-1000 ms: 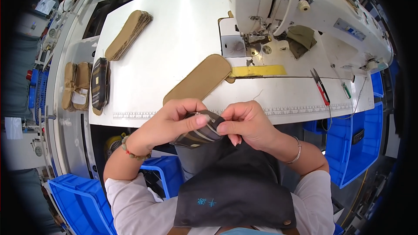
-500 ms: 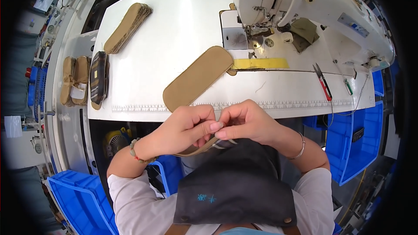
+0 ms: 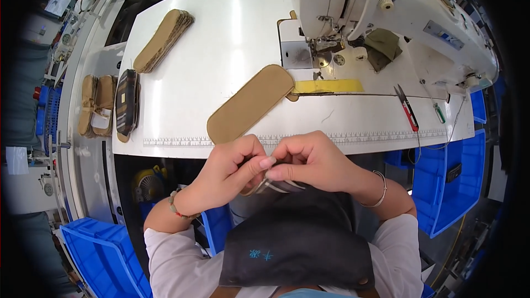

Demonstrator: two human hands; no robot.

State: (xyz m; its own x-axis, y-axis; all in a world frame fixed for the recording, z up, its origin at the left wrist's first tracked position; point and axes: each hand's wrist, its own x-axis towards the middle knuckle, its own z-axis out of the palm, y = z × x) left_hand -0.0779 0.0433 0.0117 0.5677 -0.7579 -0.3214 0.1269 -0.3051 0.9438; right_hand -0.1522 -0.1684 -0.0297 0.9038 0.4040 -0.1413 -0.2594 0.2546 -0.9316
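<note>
Just past the table's front edge, my left hand (image 3: 238,164) and my right hand (image 3: 310,160) meet, thumbs and fingertips pinching the edge of a striped fabric piece (image 3: 281,185). Its dark and pale stripes show below my right thumb, with a strip of tan along it by my left fingers; most of it is hidden under the hands. Beyond them, a long tan fabric piece with rounded ends (image 3: 251,104) lies slantwise on the white table (image 3: 193,94), its near end close to my left knuckles.
A white sewing machine (image 3: 397,5) stands at the back right, a yellow strip (image 3: 328,86) before its needle plate. Red-handled thread snips (image 3: 407,109) and a green-handled tool (image 3: 439,112) lie rightward. Stacked tan pieces (image 3: 163,41) and a striped bundle (image 3: 127,102) sit left. Blue bins (image 3: 450,182) flank me.
Both hands have shifted slightly left, still pinching the fabric. The piece has turned, so more of its striped side shows beneath my right hand and less tan strip beside my left wrist.
</note>
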